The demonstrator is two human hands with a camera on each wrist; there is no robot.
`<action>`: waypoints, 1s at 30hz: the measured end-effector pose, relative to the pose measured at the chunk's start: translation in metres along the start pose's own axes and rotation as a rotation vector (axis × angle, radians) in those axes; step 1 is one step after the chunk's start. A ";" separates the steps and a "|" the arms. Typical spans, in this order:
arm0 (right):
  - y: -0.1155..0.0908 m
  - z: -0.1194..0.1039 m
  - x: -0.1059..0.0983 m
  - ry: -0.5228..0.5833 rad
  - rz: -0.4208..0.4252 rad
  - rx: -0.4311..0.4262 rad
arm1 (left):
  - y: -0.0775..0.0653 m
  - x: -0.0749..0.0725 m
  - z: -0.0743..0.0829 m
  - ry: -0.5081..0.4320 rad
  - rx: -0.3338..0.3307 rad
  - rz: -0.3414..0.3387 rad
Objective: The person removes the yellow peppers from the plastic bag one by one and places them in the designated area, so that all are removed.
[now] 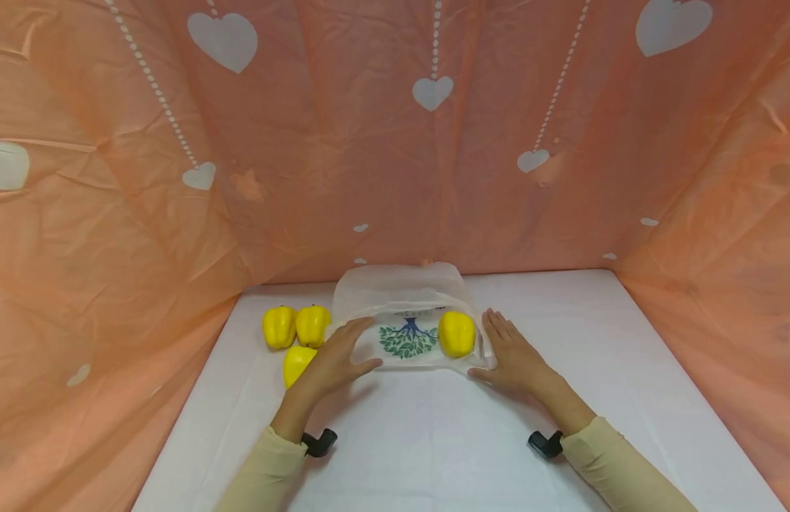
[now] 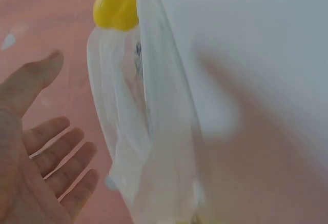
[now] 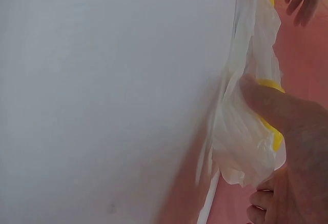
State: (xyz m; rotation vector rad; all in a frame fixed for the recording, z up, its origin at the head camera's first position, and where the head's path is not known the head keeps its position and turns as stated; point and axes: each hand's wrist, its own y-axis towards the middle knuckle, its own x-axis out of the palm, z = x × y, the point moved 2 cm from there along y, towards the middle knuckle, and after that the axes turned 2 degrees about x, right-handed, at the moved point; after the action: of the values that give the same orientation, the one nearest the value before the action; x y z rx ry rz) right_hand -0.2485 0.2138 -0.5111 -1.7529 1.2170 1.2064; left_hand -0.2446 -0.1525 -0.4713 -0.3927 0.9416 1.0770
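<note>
A white translucent plastic bag (image 1: 363, 348) with a green and blue tree print lies on the table, its mouth spread. One yellow bell pepper (image 1: 456, 334) sits in the bag's right end, partly behind the film in the right wrist view. My right hand (image 1: 518, 359) rests against that end, fingers straight, the thumb touching the bag's near corner. At the left end, my left hand (image 1: 335, 359) is held with fingers spread and nothing in its grasp. Beside it are three more yellow bell peppers: a back-left one (image 1: 279, 327), its neighbour (image 1: 313, 326) and a nearer one (image 1: 296, 364), partly hidden by the hand.
A white cloth covers the table (image 1: 426, 441). Behind and on both sides hangs an orange curtain (image 1: 369, 178) with white hearts. Each wrist wears a black camera mount, one on the left (image 1: 320, 443) and one on the right (image 1: 545, 444).
</note>
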 end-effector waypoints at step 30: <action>0.000 0.002 0.000 -0.034 0.049 -0.036 | 0.082 0.082 0.045 0.117 0.096 -0.089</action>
State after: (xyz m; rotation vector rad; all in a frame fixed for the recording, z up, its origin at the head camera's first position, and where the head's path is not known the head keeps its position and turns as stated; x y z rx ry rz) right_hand -0.2490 0.2153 -0.5116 -1.7309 1.2315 1.2884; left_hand -0.2832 -0.0380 -0.4989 -0.4175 1.0660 0.9316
